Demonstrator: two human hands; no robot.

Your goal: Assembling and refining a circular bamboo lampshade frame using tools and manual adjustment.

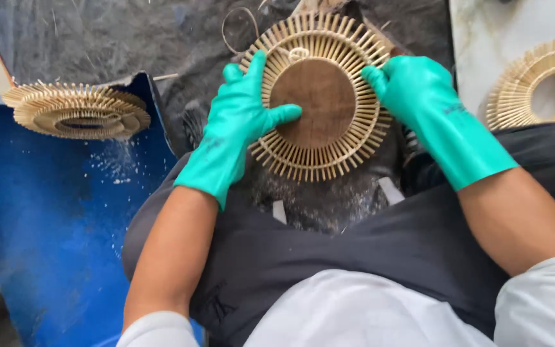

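A round bamboo frame of radiating sticks, with a brown wooden disc at its middle, rests above my dark-trousered lap. My left hand, in a green rubber glove, grips its left rim, thumb pressed on the brown disc. On the opposite rim sits my right hand, also in a green glove, fingers curled over the stick ends. A thin loop of cane sticks up behind the frame.
A stack of finished bamboo rings lies on a blue sheet at the left. Another ring rests on a pale surface at the upper right. Dust and shavings cover the dark ground behind.
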